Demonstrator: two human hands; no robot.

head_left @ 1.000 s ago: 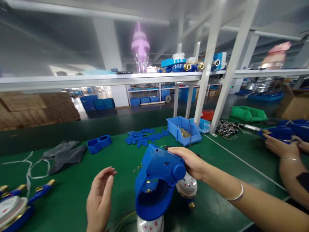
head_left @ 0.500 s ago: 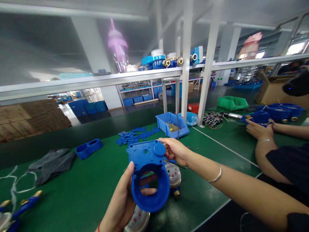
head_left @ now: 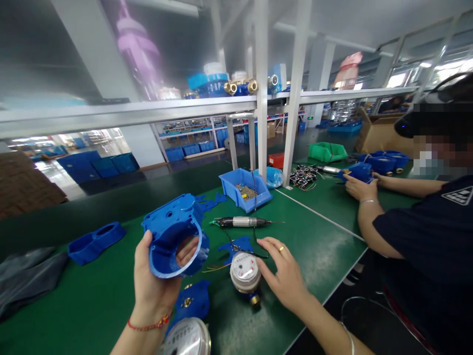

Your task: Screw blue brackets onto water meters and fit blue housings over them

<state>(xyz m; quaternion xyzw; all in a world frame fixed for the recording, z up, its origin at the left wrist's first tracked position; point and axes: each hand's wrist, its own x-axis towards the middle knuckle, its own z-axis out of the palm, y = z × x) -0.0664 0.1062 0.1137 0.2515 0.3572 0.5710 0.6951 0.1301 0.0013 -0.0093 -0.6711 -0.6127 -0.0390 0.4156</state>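
Observation:
My left hand (head_left: 157, 276) grips a blue plastic meter housing (head_left: 173, 190) by its side, raised above the bench and tilted, its round opening facing me. My right hand (head_left: 283, 271) is beside a water meter (head_left: 245, 268) with a clear round dial. Its fingers are apart, with the thumb close to the dial's rim; whether it touches cannot be seen. Thin coloured wires and a black cable lie around this meter, and a blue bracket plate (head_left: 240, 244) is behind it. Nearer to me is a second water meter (head_left: 188, 337), partly cut off, with another blue plate (head_left: 194, 301).
An electric screwdriver (head_left: 242, 222) lies behind the meter. Beyond it stands a blue bin (head_left: 246, 190) of small brass-coloured parts. A blue double-ring part (head_left: 96, 241) and grey cloth (head_left: 29, 276) lie left. A co-worker's hands (head_left: 360, 187) hold a blue part at right.
The housing moved left and tipped with my left hand. My right hand left the housing's upper corner and came down beside the meter. The screwdriver now shows lying on the bench. The view turned right.

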